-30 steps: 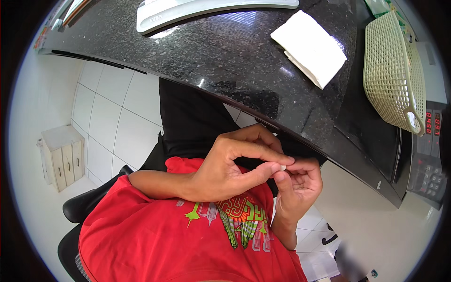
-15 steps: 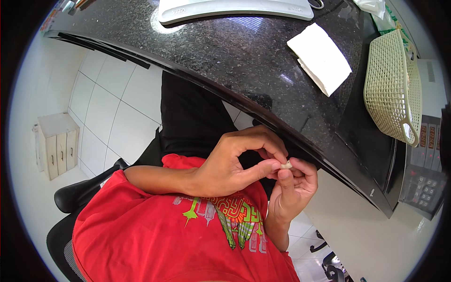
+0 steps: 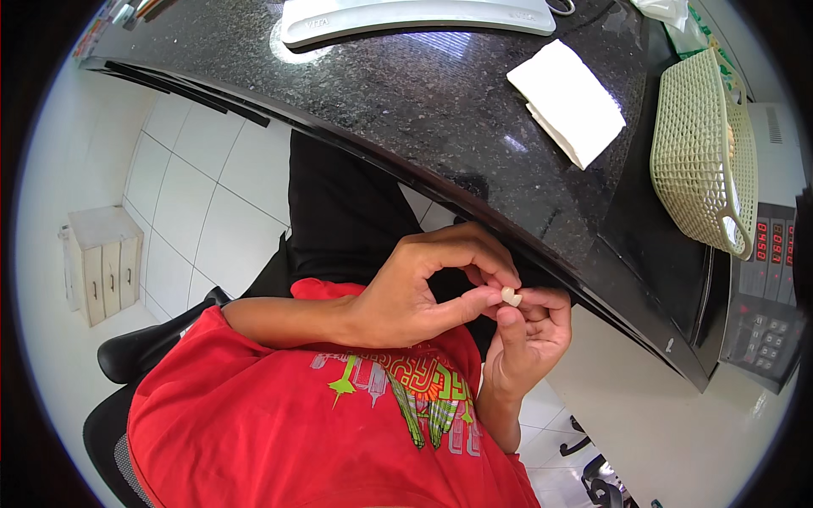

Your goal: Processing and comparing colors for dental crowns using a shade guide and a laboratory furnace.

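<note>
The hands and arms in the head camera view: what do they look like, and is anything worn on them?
The left hand and right hand are bare human hands, with no gloves, rings or watch visible. The left forearm, uncovered too, comes out of the sleeve of a red shirt with a multicoloured print on its front.

Dark speckled bench (image 3: 381, 110), polished, bright light mirrored in patches on top. Below front edge, white floor tiles (image 3: 224, 229) with thin dark joints. Toward left end, plain pale wall (image 3: 80, 161); small whitish cabinet (image 3: 110, 262), dark handles. Black chair (image 3: 140, 349) facing front edge, armrest showing.
</note>
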Action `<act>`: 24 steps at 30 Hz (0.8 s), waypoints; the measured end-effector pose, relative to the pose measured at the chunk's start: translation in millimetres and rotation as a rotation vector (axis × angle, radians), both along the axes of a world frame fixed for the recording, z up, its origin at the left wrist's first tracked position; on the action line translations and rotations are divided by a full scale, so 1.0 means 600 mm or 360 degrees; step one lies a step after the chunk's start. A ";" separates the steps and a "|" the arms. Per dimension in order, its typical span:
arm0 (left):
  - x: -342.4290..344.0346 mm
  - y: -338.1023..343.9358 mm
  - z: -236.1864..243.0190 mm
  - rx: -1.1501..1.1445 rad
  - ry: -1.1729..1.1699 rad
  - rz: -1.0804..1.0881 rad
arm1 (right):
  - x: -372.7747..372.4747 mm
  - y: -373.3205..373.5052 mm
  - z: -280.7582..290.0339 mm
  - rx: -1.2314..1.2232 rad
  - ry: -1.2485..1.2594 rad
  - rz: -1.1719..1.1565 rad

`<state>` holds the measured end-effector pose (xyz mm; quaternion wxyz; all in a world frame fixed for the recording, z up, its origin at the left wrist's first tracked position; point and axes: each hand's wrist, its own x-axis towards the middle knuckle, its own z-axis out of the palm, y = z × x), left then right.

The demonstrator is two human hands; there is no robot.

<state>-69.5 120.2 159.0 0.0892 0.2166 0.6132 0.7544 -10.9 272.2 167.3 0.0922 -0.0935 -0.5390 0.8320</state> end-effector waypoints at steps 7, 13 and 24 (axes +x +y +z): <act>0.003 0.000 0.004 0.0030 -0.0135 0.0000 | -0.002 -0.001 0.004 -0.0007 0.0039 0.0035; 0.002 -0.004 0.004 0.0014 -0.0128 0.0002 | -0.002 -0.002 0.005 0.0016 0.0032 0.0034; 0.002 -0.004 0.006 0.0015 -0.0080 0.0019 | -0.003 -0.003 0.012 0.0072 0.0007 0.0030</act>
